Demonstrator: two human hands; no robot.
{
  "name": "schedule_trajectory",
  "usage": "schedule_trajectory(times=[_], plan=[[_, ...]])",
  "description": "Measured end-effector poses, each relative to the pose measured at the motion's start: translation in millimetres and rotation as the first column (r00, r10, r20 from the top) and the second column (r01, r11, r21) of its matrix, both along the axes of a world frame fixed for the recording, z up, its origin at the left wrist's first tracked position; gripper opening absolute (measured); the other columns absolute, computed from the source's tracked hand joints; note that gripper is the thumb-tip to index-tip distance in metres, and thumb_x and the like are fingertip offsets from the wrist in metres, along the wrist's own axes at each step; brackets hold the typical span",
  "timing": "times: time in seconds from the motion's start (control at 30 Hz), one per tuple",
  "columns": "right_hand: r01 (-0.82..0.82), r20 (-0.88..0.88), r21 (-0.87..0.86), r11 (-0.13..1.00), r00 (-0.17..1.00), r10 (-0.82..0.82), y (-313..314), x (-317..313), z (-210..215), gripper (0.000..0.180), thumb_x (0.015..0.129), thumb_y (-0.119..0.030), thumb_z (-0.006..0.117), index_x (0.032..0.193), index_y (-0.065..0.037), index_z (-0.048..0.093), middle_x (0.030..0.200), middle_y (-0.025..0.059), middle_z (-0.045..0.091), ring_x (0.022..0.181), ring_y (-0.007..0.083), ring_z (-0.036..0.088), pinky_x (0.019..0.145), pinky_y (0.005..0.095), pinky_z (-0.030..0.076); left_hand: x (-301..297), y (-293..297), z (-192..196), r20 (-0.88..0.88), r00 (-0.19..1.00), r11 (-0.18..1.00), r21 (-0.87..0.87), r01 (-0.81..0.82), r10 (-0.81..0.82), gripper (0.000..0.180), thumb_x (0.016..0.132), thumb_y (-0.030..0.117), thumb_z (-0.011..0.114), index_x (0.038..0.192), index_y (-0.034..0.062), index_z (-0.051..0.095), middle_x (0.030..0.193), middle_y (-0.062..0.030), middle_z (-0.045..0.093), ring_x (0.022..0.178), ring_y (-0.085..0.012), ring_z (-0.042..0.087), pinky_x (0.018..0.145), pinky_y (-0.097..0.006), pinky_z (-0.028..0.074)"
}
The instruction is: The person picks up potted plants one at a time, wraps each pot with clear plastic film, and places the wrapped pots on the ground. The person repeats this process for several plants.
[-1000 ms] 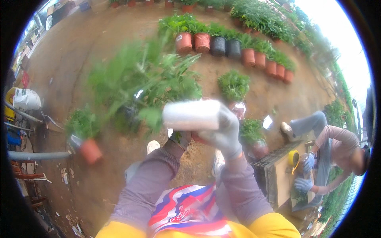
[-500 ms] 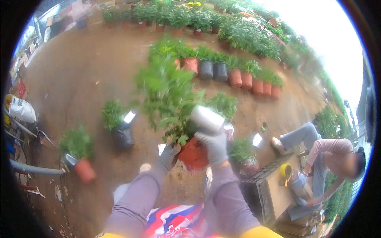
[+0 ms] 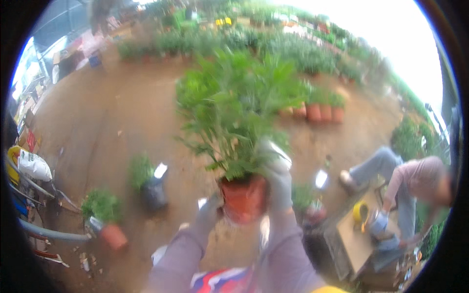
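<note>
A leafy green potted plant [image 3: 234,117] in a reddish-brown pot [image 3: 243,200] is held upright in front of me, above the ground. My gloved left hand [image 3: 210,213] grips the lower left side of the pot; its fingers are blurred and partly behind it. On the pot's right side, my gloved right hand [image 3: 279,185] is closed round the upper part near the rim. A white object [image 3: 278,152] shows at this hand's fingers, half lost among the leaves. Its kind is too blurred to make out.
Tipped pots lie to the left, one orange [image 3: 114,236] and one black [image 3: 154,194]. A dark red pot [image 3: 314,212] is at right. A co-worker [image 3: 415,183] sits beyond a crate with a board [image 3: 359,232] bearing yellow tape [image 3: 360,211]. Orange pots [image 3: 325,113] stand ahead.
The plant has swung from leaning left to upright, and its pot has come slightly right. The white cylinder by my right hand is now largely covered by leaves. My view has tilted upward.
</note>
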State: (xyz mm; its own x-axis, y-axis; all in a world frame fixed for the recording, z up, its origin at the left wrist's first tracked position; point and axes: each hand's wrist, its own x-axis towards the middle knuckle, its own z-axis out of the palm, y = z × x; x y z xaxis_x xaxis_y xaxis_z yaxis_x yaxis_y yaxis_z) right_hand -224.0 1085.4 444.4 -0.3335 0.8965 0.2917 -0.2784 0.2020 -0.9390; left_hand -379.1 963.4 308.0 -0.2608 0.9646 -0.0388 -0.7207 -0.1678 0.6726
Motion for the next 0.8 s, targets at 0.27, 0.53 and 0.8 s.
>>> schedule_trajectory(times=[0.27, 0.53, 0.8], plan=[[-0.242, -0.486, -0.3, 0.923, 0.871, 0.07, -17.0, -8.7, -12.5, 0.034, 0.1, -0.011, 0.064, 0.132, -0.003, 0.061, 0.115, 0.0052, 0.069, 0.097, 0.0152, 0.063, 0.088, 0.0301, 0.051, -8.5, -9.4, -39.8, 0.17, 0.983, 0.996, -0.042, 0.074, -0.066, 0.05, 0.091, 0.02, 0.071, 0.138, 0.0088, 0.056, 0.128, -0.0028, 0.065, 0.117, -0.0183, 0.061, 0.105, -0.038, 0.048], [-0.134, -0.12, -0.237, 0.962, 0.987, 0.108, -4.8, 14.7, -6.5, 0.036, 0.091, -0.004, 0.071, 0.127, -0.003, 0.065, 0.112, 0.0057, 0.071, 0.096, 0.0156, 0.066, 0.084, 0.03, 0.052, 3.1, 7.7, 19.0, 0.147, 0.983, 0.993, -0.001, 0.114, -0.113, 0.045, 0.09, 0.016, 0.068, 0.132, 0.0068, 0.059, 0.121, -0.0024, 0.066, 0.113, -0.0174, 0.062, 0.103, -0.035, 0.048], [-0.116, -0.333, -0.302, 0.946, 0.943, 0.009, -3.0, 12.7, -19.9, 0.032, 0.091, -0.005, 0.069, 0.122, 0.001, 0.066, 0.104, 0.0099, 0.071, 0.084, 0.0222, 0.066, 0.077, 0.0355, 0.055, 18.5, 16.3, 38.4, 0.188, 0.982, 0.998, -0.047, 0.035, -0.025, 0.047, 0.09, 0.019, 0.069, 0.134, 0.0045, 0.056, 0.122, -0.0036, 0.065, 0.112, -0.0168, 0.062, 0.1, -0.035, 0.05]])
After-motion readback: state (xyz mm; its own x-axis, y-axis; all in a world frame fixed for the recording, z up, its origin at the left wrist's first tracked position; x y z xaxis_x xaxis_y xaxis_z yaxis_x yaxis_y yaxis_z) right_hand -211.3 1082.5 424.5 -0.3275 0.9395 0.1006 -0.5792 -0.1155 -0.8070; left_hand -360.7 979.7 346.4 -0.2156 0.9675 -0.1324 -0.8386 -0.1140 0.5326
